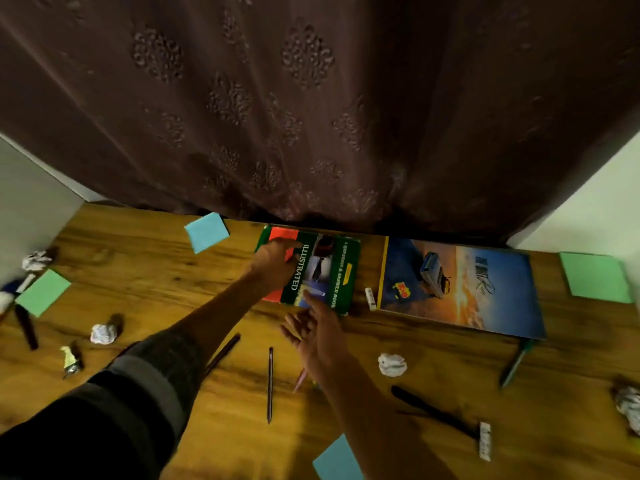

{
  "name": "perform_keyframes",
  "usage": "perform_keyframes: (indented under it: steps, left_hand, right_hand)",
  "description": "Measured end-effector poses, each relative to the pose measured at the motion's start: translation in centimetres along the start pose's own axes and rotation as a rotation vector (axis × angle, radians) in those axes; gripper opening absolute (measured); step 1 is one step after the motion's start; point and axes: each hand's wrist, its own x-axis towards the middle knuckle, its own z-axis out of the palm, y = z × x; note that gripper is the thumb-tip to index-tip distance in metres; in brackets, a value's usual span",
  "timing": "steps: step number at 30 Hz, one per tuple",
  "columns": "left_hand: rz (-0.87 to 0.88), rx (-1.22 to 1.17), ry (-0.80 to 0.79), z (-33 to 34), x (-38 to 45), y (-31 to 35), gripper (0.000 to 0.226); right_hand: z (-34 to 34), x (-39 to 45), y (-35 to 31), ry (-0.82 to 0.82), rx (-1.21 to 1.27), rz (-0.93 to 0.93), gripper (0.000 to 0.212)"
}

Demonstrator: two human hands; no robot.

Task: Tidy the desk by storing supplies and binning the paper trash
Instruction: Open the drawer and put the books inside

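Head view: wooden worktop (145, 271) seen from above, brown patterned curtain (311, 98) hanging behind it.
Left hand (277, 261): mine, reaching forward, resting on the far left part of the green-and-red illustrated question and answer book (325, 271); I cannot tell if the fingers curl over its edge.
Right hand (317, 329): fingers spread and loose, holding nothing, fingertips at the book's near edge.
Book position: flat at the back of the worktop, just before the curtain; a larger blue-and-orange book (460, 285) lies to its right, a white eraser (370, 298) between them.
Paper trash: crumpled balls near left (103, 332), far left (36, 260), right of my forearm (391, 364), and at the right edge (628, 403).
Supplies: brown pencil (270, 384), black razor with white head (446, 419), green pen (514, 365), sticky pads blue (207, 232), green left (43, 292), green right (595, 277), blue near (337, 460).
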Motion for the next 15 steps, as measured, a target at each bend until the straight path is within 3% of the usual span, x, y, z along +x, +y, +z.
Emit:
perform_keyframes:
  steps: [5, 11, 15]
  left_hand:
    - [0.195, 0.194, 0.017, 1.9, 5.2, -2.5, 0.042]
    - [0.259, 0.248, -0.078, 2.7, 8.9, -2.9, 0.053]
    - [0.284, 0.362, -0.032, 3.7, 8.8, -3.9, 0.05]
  right_hand:
    - [0.8, 2.0, 0.0, 0.044, 0.08, 0.012, 0.024]
    - [1.9, 2.9, 1.1, 0.24, 0.039, -0.049, 0.024]
    - [2.9, 3.4, 2.1, 0.316, 0.024, -0.133, 0.031]
